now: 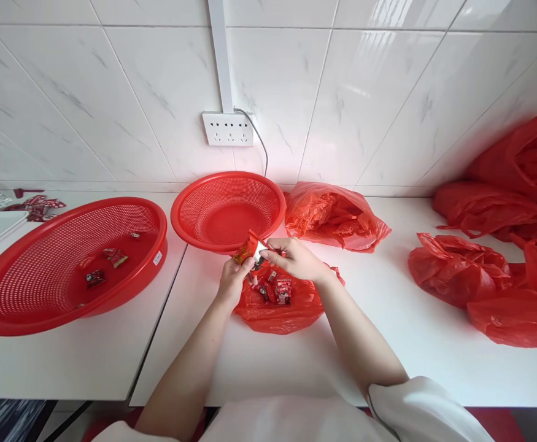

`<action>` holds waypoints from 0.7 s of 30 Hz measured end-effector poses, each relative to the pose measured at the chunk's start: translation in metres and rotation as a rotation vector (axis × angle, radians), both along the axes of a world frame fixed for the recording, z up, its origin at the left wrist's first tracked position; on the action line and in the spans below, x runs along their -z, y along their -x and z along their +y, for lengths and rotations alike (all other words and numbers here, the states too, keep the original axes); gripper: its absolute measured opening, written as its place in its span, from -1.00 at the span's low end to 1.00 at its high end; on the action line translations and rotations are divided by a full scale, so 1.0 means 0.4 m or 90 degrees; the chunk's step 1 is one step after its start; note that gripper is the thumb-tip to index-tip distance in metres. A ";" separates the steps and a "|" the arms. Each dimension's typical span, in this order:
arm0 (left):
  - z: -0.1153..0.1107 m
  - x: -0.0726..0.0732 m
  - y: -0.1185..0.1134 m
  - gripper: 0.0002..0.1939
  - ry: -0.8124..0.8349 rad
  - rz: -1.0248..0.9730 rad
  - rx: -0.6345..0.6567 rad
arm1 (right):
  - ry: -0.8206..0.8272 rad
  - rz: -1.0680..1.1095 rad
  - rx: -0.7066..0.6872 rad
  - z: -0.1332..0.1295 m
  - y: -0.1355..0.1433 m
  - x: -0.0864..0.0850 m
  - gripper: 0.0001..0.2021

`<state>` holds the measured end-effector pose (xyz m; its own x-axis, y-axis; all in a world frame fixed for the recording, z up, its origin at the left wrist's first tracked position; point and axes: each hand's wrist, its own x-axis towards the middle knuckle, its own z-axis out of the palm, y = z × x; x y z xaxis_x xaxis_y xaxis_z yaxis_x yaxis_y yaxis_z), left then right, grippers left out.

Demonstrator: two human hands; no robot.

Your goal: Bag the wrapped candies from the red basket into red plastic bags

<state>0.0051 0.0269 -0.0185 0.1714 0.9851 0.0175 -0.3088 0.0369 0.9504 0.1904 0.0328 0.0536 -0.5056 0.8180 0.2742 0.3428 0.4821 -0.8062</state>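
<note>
Both hands meet above an open red plastic bag [280, 316] on the white table. My left hand [235, 279] is closed on the left part of small wrapped packets [251, 247] in orange, red and white. My right hand [291, 256] pinches the right side of the same packets. Their exact number is unclear. Inside the bag below lie several small red wrapped packets [283, 291]. Just behind the hands stands a round red basket [228, 218] with perforated sides.
A large red basket [125, 293] holding several small packets stands at the left. An open red bag [337, 218] lies behind on the right, with more red bags [461, 270] at the far right. A socket strip [228, 129] is on the tiled wall.
</note>
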 end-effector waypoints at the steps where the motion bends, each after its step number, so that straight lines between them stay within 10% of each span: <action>1: 0.001 -0.003 0.002 -0.69 -0.005 -0.002 -0.008 | 0.004 -0.002 -0.001 -0.001 0.000 -0.002 -0.64; 11: -0.022 -0.020 0.007 -0.72 -0.020 0.146 0.112 | 0.036 0.026 0.006 -0.001 -0.013 -0.016 -0.64; 21: -0.010 0.006 -0.016 -0.67 -0.049 0.077 0.066 | -0.020 0.129 0.177 0.013 -0.005 0.007 -0.69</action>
<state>0.0115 0.0230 -0.0210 0.2777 0.9585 0.0653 -0.1906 -0.0117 0.9816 0.1925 0.0380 0.0507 -0.1978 0.9065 0.3731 0.2984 0.4182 -0.8579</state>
